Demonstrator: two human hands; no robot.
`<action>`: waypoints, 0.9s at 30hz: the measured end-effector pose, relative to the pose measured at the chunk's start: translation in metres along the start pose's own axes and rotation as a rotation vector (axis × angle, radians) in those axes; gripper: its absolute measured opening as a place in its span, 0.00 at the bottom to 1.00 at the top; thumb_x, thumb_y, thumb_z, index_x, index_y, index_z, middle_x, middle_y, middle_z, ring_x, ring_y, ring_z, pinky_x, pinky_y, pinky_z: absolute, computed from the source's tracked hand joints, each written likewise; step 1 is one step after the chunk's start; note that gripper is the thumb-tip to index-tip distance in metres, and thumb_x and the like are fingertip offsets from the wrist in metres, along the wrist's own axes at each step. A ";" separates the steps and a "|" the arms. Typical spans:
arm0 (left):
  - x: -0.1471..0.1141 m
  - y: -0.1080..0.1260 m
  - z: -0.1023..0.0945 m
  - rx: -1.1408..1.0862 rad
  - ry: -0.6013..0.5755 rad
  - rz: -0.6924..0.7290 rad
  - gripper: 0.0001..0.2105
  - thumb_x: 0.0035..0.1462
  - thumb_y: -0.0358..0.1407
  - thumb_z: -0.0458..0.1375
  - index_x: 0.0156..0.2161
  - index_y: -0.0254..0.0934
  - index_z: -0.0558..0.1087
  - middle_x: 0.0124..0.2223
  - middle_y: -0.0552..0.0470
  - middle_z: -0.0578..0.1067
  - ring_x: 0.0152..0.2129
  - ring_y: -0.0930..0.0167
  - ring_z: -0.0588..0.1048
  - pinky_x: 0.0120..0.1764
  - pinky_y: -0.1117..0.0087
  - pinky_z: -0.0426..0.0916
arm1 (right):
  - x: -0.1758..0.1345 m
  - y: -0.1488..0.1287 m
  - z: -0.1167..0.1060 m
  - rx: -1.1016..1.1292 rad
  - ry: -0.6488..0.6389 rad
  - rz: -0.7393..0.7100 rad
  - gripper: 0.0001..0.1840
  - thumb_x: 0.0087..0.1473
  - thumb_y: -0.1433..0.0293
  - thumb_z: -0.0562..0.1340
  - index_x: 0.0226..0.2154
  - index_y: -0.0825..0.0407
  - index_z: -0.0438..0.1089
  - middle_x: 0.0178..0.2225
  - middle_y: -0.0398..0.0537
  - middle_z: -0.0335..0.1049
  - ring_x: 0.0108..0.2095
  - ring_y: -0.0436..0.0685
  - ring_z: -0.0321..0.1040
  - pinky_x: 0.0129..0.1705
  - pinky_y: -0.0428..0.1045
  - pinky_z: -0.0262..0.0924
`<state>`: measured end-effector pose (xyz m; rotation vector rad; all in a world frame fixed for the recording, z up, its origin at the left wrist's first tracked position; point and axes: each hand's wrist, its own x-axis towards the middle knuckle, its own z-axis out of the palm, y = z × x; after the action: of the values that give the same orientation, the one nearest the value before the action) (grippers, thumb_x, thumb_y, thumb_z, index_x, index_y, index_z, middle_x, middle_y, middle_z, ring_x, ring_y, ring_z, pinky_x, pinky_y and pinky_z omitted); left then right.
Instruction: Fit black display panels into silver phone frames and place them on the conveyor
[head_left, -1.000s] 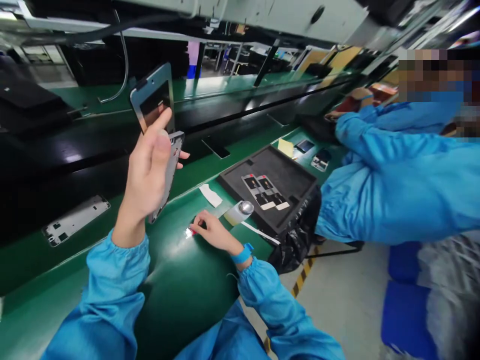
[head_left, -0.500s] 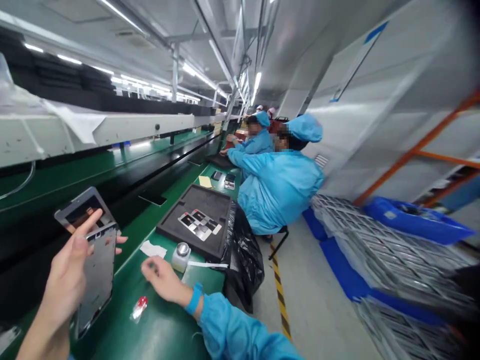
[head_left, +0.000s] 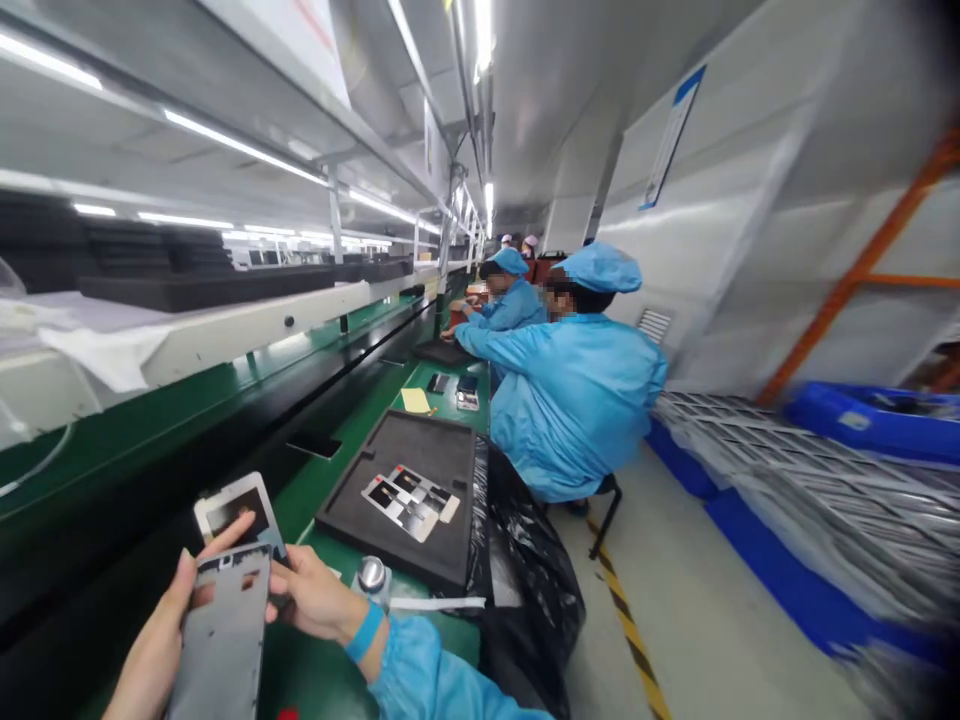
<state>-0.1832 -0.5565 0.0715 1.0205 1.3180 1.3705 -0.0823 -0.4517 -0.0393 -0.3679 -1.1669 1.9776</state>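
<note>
My left hand (head_left: 154,640) is wrapped around a grey phone frame (head_left: 223,640) with cut-outs near its top. Behind the frame is a white-edged phone panel (head_left: 238,500) with a dark middle. The left index finger lies across this panel, between it and the frame. My right hand (head_left: 319,592), with a blue wristband, is closed, its fingers curled at the panel's lower corner and the frame's right edge. Which of the two parts it grips, I cannot tell. Just right of this hand stands a small metal-topped bottle (head_left: 371,575).
A black foam tray (head_left: 349,500) holds several phone parts (head_left: 409,505). A black plastic bag (head_left: 525,560) hangs at the bench edge. Beyond, a yellow paper (head_left: 415,400) lies near phone parts, and a co-worker in blue (head_left: 570,390) sits at the bench.
My right hand has moved left from the bench near the bottle to the parts in my left hand. The view has shifted, so the tray and bottle sit lower in it.
</note>
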 end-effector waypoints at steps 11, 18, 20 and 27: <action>0.027 -0.022 -0.026 -0.343 0.406 0.018 0.33 0.63 0.71 0.47 0.39 0.54 0.87 0.61 0.60 0.81 0.71 0.53 0.67 0.61 0.43 0.76 | 0.002 0.013 -0.010 0.109 0.030 0.003 0.44 0.54 0.26 0.56 0.43 0.49 0.75 0.38 0.52 0.80 0.39 0.62 0.78 0.41 0.56 0.73; 0.007 -0.006 -0.011 -0.499 0.242 0.075 0.33 0.67 0.67 0.51 0.65 0.49 0.73 0.59 0.47 0.83 0.44 0.59 0.86 0.50 0.51 0.82 | -0.024 -0.005 -0.009 -0.007 0.176 -0.188 0.39 0.49 0.37 0.73 0.51 0.46 0.75 0.44 0.48 0.80 0.40 0.58 0.79 0.40 0.54 0.78; -0.002 -0.002 -0.004 -0.521 0.129 0.127 0.33 0.71 0.64 0.45 0.68 0.47 0.68 0.57 0.44 0.83 0.42 0.61 0.86 0.49 0.51 0.81 | -0.046 -0.019 -0.013 -0.082 0.213 -0.262 0.37 0.50 0.43 0.75 0.55 0.44 0.75 0.50 0.50 0.80 0.43 0.60 0.80 0.44 0.58 0.79; -0.026 0.001 -0.003 -0.648 -0.272 0.209 0.37 0.66 0.68 0.52 0.70 0.48 0.61 0.55 0.42 0.82 0.48 0.52 0.84 0.50 0.43 0.79 | -0.135 -0.091 -0.044 -0.602 0.199 -0.354 0.30 0.53 0.43 0.74 0.53 0.39 0.83 0.54 0.64 0.80 0.47 0.74 0.81 0.49 0.68 0.78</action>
<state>-0.1813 -0.5825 0.0734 0.8594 0.5126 1.5987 0.0746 -0.5026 -0.0058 -0.6002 -1.5586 1.2321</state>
